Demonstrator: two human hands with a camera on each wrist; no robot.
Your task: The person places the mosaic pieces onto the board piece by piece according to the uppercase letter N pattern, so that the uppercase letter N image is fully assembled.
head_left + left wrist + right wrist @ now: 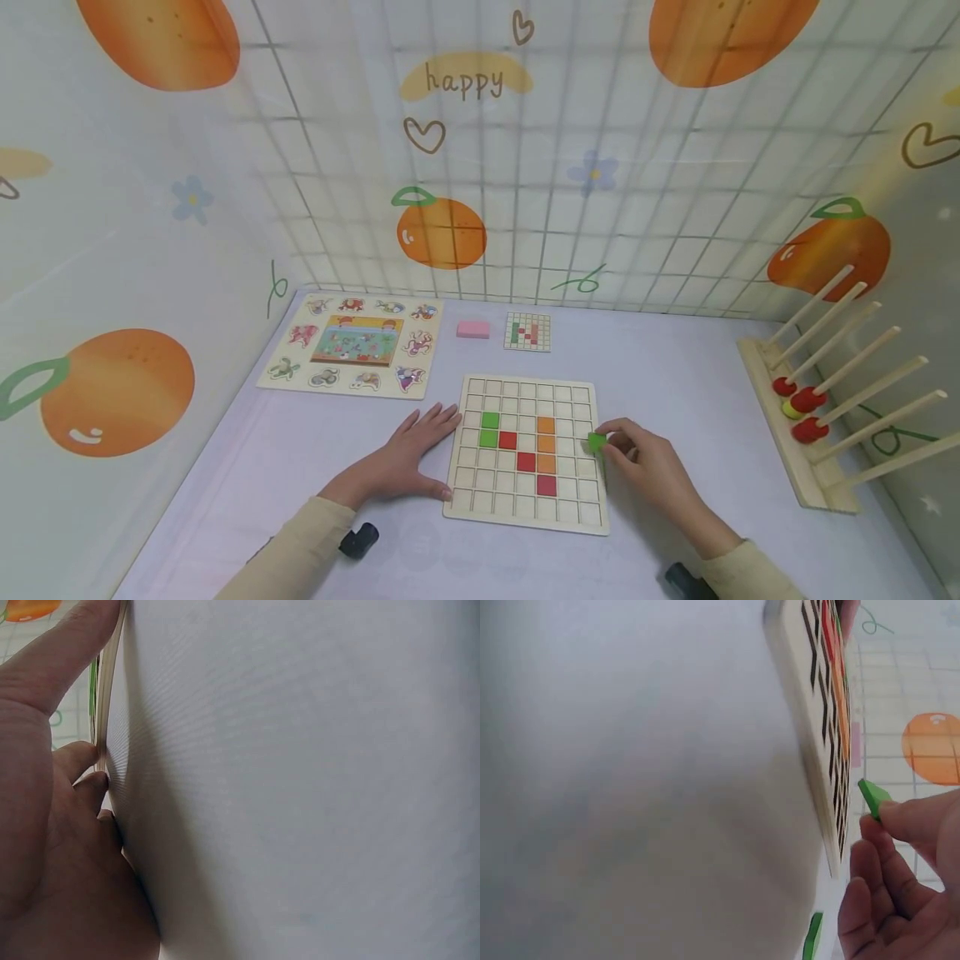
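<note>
Right hand (651, 471) pinches green block (597, 442), tilted on edge.

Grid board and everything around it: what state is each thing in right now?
Grid board: flat on table, partly filled with green, red, orange tiles.
Green tile: pinched, at board's right edge.
Right hand: pinching the tile.
Left hand: flat, fingers against board's left edge.
Peg rack: a few beads on.

Two hands, left (408, 454) and right (648, 467), show at the bottom of the frame. The grid board (525, 517) at centre carries two green tiles (490, 428), three red tiles (527, 461) and three orange tiles (546, 443). One more green tile (596, 442) sits at its right edge.

Upper centre lie one pink block (473, 329) and one pattern card (527, 331); upper left, one animal puzzle board (352, 343). At right stands one peg rack (795, 442) with seven pegs and four beads (806, 400).
</note>
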